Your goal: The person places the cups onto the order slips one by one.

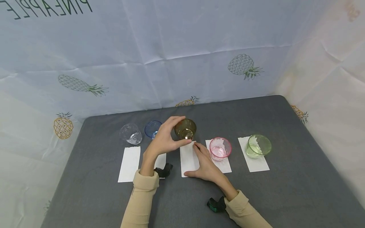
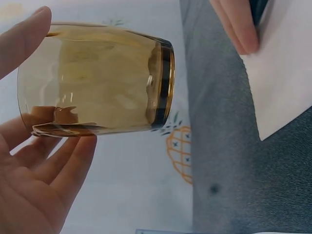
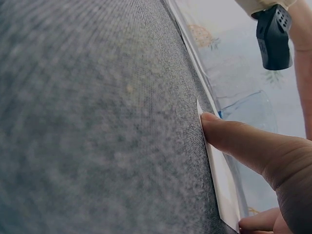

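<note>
Right hand [image 1: 206,164] flat on white paper [image 1: 188,160], left hand [image 1: 165,137] grasping amber glass [image 1: 185,129], tilted.

The left hand [image 1: 165,139] hides part of the blue cup [image 1: 152,128]; both forearms leave the frame.

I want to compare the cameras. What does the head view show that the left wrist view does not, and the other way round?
Only the head view shows the clear glass, blue glass, pink glass and green glass. Only the left wrist view shows the dark band near the amber glass's end. Both show the left hand gripping the amber glass and the right hand pressing a white paper on the grey table.
</note>
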